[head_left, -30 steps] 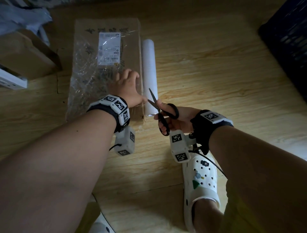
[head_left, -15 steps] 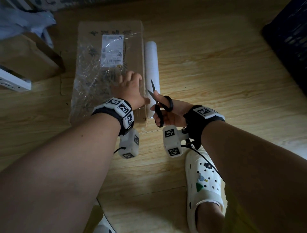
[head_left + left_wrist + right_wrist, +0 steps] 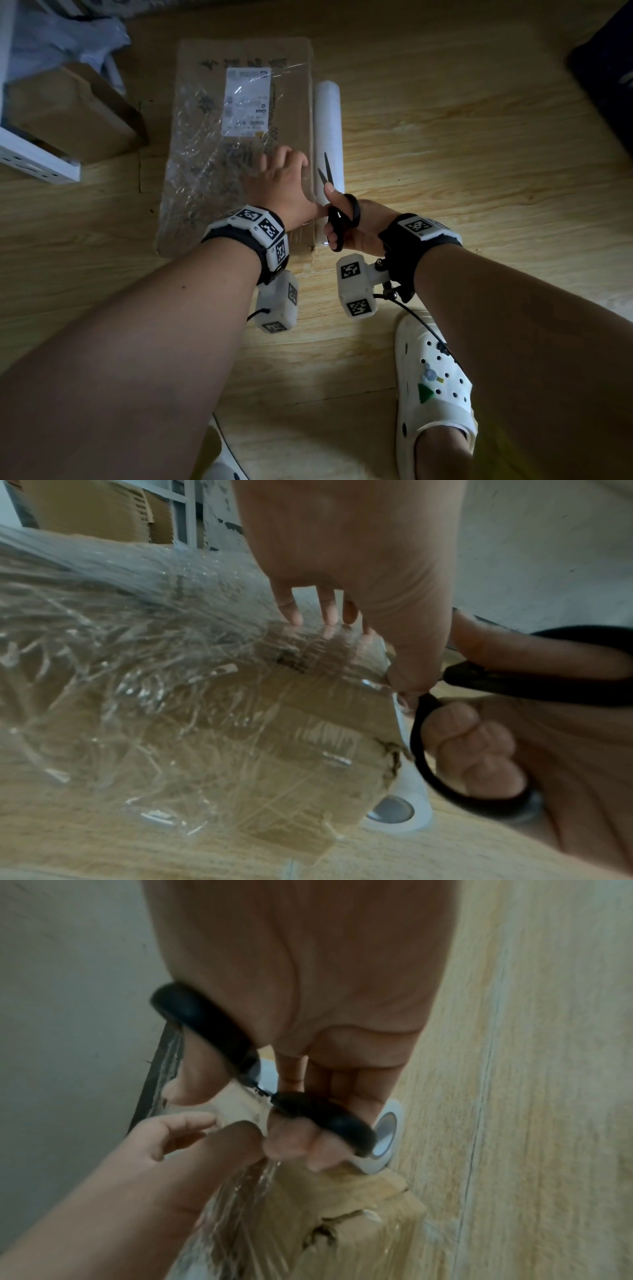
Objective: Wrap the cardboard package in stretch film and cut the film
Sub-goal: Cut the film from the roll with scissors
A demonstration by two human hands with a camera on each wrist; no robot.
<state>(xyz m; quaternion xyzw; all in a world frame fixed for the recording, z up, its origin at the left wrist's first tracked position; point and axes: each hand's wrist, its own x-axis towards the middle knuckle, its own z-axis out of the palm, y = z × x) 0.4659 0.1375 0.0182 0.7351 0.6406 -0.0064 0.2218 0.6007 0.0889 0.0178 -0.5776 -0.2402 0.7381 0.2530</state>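
Observation:
A flat cardboard package (image 3: 294, 85) lies on the wooden floor, with crinkled stretch film (image 3: 202, 147) over its label and near part. The white film roll (image 3: 329, 126) lies along its right side. My left hand (image 3: 284, 181) presses flat on the film at the package's near right part, fingers straight (image 3: 325, 610). My right hand (image 3: 356, 233) grips black scissors (image 3: 336, 224). Their blades are slightly apart and point away over the gap between package and roll. In the right wrist view my fingers sit in the scissor loops (image 3: 329, 1112), by the roll's end (image 3: 385, 1134).
A brown cardboard box (image 3: 68, 113) and a white panel (image 3: 34, 161) sit at the left, with a grey-blue plastic bag (image 3: 61, 41) behind them. A dark crate (image 3: 609, 68) stands at the far right. A foot in a white clog (image 3: 435, 387) is near my right arm.
My right hand has pushed the scissors forward along the gap beside the roll, and the blades have narrowed. My left hand has stayed pressed on the package.

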